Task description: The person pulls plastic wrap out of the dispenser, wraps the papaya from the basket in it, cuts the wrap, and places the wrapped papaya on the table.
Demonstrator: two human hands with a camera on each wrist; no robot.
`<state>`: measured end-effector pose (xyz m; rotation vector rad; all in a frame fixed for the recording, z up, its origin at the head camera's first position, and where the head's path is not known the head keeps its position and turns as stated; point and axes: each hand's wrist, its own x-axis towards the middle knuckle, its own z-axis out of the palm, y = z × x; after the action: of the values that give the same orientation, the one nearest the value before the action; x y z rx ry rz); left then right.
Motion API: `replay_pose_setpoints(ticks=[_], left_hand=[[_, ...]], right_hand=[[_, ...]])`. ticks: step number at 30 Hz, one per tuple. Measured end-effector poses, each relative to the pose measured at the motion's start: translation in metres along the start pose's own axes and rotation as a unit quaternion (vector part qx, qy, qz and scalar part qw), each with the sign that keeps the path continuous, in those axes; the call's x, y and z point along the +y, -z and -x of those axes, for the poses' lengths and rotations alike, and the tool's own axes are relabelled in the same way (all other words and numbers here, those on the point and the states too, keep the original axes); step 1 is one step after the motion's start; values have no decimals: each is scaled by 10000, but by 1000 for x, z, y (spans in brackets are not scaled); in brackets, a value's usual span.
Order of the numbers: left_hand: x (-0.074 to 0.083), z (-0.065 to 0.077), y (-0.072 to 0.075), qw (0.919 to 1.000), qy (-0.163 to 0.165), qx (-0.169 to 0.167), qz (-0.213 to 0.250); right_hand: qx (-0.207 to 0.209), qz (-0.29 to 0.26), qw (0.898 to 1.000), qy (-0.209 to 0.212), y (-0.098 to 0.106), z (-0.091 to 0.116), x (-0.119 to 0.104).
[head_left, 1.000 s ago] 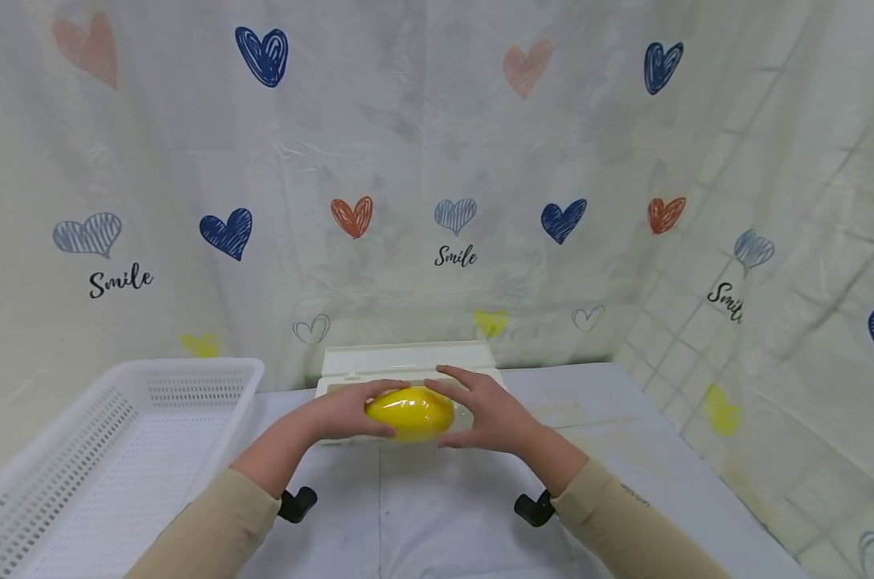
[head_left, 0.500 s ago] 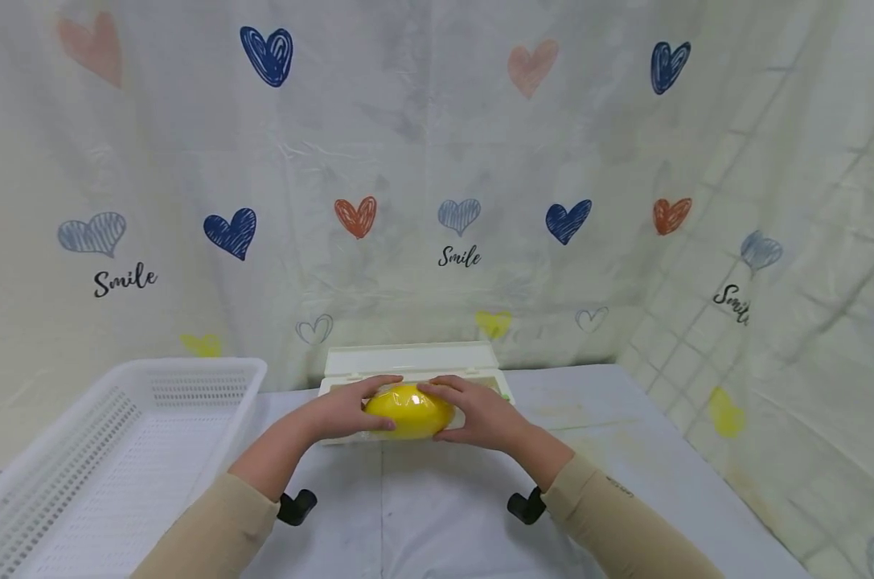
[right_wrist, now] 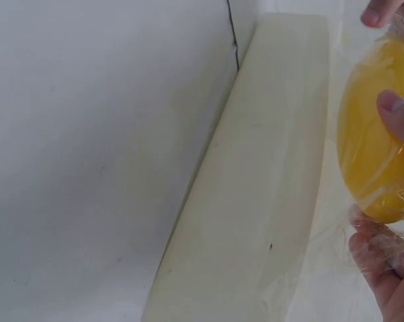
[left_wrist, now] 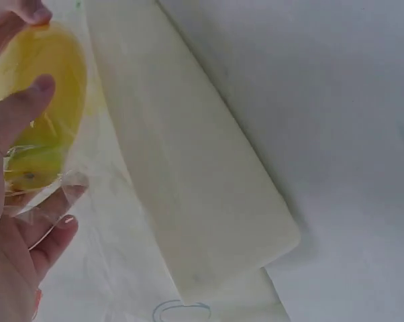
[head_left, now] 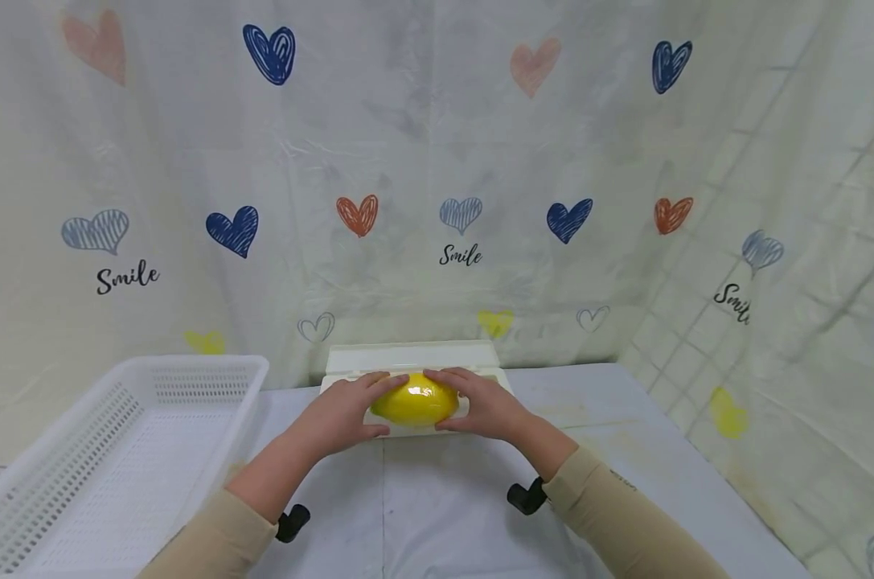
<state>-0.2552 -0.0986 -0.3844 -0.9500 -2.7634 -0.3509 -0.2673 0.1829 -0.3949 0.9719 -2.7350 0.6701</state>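
A yellow mango (head_left: pixel 416 400) in clear plastic film is held between both hands, in front of a long off-white box (head_left: pixel 411 355). My left hand (head_left: pixel 338 414) grips its left end. In the left wrist view the thumb lies on the mango (left_wrist: pixel 46 87), whose near end is greenish, and loose film (left_wrist: pixel 74 181) covers the fingers. The right hand (head_left: pixel 487 406) grips the other end, thumb across the mango (right_wrist: pixel 366 134) in the right wrist view, with crinkled film (right_wrist: pixel 383 245) around its fingers. Both hands partly hide the box.
A white perforated plastic basket (head_left: pixel 252 410) stands at the left of the white-covered table (head_left: pixel 451 498). Behind the table hangs a curtain (head_left: pixel 408 145) printed with hearts; a tile-patterned stretch (head_left: pixel 791 386) borders the right side.
My right hand has come in from beside the mango and now grips its right end. The mango has risen slightly and shifted a little right, and the left hand's grip has shifted.
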Motion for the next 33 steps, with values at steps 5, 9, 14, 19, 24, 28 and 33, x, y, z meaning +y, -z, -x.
replay_pose_setpoints(ticks=[5,9,14,19,24,28,33], left_hand=[[-4,-2,-3,9994,-51,188,276],[-4,-3,3,9976,181,209,629],[-5,-7,13,9966,294,159,753],[-5,-13,25,9967,246,149,756],[-4,-19,36,9959,172,156,870],[-4,-23,43,9953,72,199,942],[-5,-29,51,9962,-67,195,848]], right_hand=[[34,28,10000,8,3,-1,-3],[266,72,9994,199,8,-2,-7],[449,270,9980,355,15,-6,-8],[475,376,9976,343,25,-12,-10],[417,274,9983,315,36,-18,-11],[429,228,9980,408,44,-22,-10],[446,173,9977,489,52,-26,-10]])
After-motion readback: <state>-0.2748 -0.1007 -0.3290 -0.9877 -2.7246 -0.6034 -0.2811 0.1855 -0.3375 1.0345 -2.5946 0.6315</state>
